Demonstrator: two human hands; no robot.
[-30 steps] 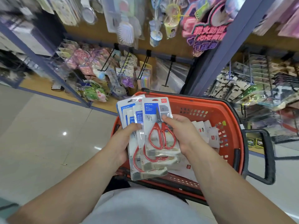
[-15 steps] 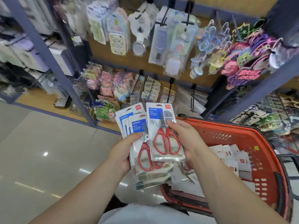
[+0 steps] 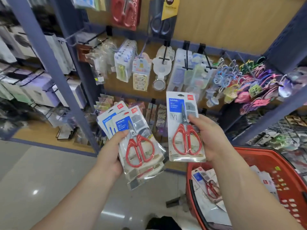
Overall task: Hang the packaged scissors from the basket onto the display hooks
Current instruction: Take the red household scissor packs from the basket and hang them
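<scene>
Several packs of red-handled scissors [image 3: 137, 146] are fanned in my left hand [image 3: 114, 146], thumb clamped across the front one. Its blue label reads "HOME"; the smaller print is too fine to read. My right hand [image 3: 209, 138] pinches a single pack [image 3: 184, 127] by its right edge, upright, with the same "HOME" label and a red corner logo I can't make out. Both are raised before the display hooks [image 3: 186, 63], touching none. At the left edge of the red basket [image 3: 259, 156] another scissors pack [image 3: 206, 181] lies on white packets [image 3: 264, 178]; the basket's right side is cut off.
</scene>
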